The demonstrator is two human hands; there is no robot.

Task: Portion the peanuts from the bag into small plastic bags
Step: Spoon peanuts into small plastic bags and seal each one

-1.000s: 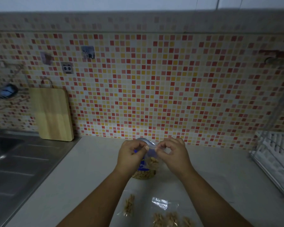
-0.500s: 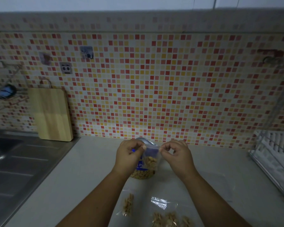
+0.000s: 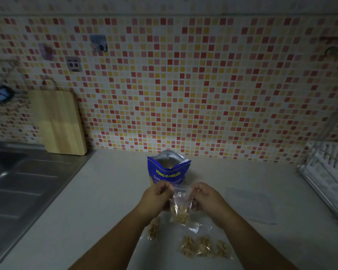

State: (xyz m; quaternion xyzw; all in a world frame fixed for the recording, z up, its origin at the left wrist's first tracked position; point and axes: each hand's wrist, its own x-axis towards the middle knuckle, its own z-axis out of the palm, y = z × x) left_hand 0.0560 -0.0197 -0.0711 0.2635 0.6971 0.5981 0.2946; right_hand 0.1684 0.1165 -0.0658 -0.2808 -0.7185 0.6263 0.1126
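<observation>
A blue peanut bag stands open on the counter near the wall. In front of it, my left hand and my right hand pinch the top corners of a small clear plastic bag with peanuts in its bottom; it hangs just above the counter. Under my hands lie filled small bags: one beside my left wrist and three in a row nearer to me. An empty clear bag lies between them.
A steel sink fills the left side. A wooden cutting board leans on the tiled wall. A white dish rack stands at the right edge. A clear flat plastic piece lies right of my hands.
My hands have come toward me and lower with the small bag, away from the blue bag, which now shows in full. My fingers have moved apart along the small bag's top.
</observation>
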